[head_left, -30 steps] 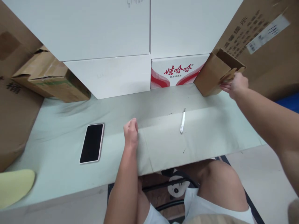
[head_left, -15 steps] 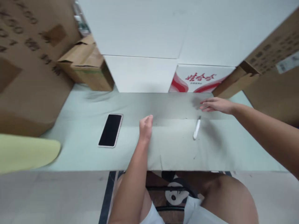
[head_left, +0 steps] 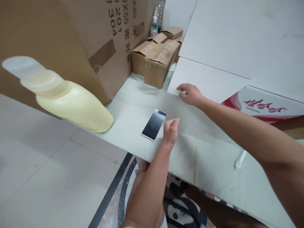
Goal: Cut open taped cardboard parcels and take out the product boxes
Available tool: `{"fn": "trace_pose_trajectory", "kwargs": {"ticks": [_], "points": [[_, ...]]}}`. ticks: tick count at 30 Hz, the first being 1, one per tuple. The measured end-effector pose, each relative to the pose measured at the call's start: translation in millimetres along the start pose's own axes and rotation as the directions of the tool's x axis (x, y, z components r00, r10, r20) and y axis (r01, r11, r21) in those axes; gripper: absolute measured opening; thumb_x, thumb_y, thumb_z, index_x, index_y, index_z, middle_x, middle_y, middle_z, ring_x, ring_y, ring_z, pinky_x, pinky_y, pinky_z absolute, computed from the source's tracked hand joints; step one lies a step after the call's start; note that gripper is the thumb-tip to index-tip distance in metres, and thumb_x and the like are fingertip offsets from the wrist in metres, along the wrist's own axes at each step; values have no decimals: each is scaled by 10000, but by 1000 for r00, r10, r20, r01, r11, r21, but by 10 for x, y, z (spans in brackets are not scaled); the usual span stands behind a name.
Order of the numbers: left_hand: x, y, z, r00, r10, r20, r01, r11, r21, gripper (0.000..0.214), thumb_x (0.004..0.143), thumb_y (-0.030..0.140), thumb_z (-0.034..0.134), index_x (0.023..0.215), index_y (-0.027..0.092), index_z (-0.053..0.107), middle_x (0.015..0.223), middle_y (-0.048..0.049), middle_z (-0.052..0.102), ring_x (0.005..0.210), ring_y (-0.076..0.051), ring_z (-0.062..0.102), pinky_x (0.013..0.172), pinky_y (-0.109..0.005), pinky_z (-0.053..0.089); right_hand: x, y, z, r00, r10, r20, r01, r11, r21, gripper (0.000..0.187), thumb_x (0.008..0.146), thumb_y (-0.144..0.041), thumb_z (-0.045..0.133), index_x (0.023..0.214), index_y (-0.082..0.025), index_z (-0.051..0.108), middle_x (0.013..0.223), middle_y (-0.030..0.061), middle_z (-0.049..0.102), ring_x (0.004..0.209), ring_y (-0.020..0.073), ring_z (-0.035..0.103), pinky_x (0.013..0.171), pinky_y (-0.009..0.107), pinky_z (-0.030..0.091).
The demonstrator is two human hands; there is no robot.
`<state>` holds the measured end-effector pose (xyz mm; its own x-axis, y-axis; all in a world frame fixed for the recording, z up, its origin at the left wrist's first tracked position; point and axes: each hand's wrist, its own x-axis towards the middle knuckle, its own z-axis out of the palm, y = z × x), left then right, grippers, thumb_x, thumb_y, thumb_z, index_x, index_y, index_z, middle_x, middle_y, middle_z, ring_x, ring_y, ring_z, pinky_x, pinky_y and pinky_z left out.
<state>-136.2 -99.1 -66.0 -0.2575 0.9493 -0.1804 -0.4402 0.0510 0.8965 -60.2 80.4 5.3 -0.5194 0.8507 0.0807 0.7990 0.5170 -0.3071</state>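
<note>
Yellow bottle [head_left: 71, 106]: far left of the phone, at the table's left edge; its pale cap points up and left, and it is blurred.
Big cardboard box [head_left: 78, 34]: behind the yellow bottle, up and left of the phone, with black print and brown tape on its side.
Table [head_left: 133, 101]: pale green top on which the phone lies.
Phone [head_left: 154, 124]: flat on the table near the front edge, dark screen up, with nothing on it.
Left hand [head_left: 171, 130]: just right of the phone and not quite touching it. It is curled into a loose fist with nothing in it and rests on the table by the front edge.
Small cardboard boxes [head_left: 155, 58]: behind the phone at the back of the table, flaps partly open.
Clear bottle [head_left: 158, 17]: behind those boxes, well beyond the phone.
Right hand [head_left: 190, 94]: behind and right of the phone, fingers spread flat, tips on the lower left corner of the white box.
White box [head_left: 209, 79]: behind and right of the phone, standing on the table.
Red-printed carton [head_left: 263, 106]: far right of the phone, just beside the white box.
White pen [head_left: 239, 159]: far right of the phone, on the table, partly hidden by the right forearm.
</note>
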Motion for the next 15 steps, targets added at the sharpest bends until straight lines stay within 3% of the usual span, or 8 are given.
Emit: {"fn": "trace_pose_trajectory", "kwargs": {"ticks": [4,7,12,15], "points": [[-2,42,-69,1000,-15,-17,15,1000,1,458,925,363,534,555,214,307,535,61,228,529,-86,212,563,-312,140,734,-583,107,992,-101,-71,92,989,-118,542,876,-198,564,1417,-187,581,1487,155,538,1385,363,528,1180,561,444],[-5,57,-131,999,-40,-21,40,999,-25,466,908,373,548,546,213,301,527,59,226,541,-87,201,571,-316,147,1108,-779,160,993,-75,-94,59,986,-157,581,883,-212,582,1461,-180,525,1540,169,461,1440,392,454,1184,602,424],[13,86,-224,996,-89,-32,85,990,-114,498,904,397,601,553,222,294,549,62,234,546,-87,197,587,-319,137,1355,-818,296,986,-88,-139,60,980,-190,547,870,-248,628,1406,-183,540,1537,188,459,1431,403,439,1167,638,422],[16,91,-224,996,-87,-31,81,985,-154,505,929,374,588,550,223,290,557,59,228,542,-88,193,593,-327,139,1394,-874,323,988,-70,-138,42,980,-195,555,869,-203,649,1406,-133,529,1615,220,372,1488,414,385,1212,638,369]]}}
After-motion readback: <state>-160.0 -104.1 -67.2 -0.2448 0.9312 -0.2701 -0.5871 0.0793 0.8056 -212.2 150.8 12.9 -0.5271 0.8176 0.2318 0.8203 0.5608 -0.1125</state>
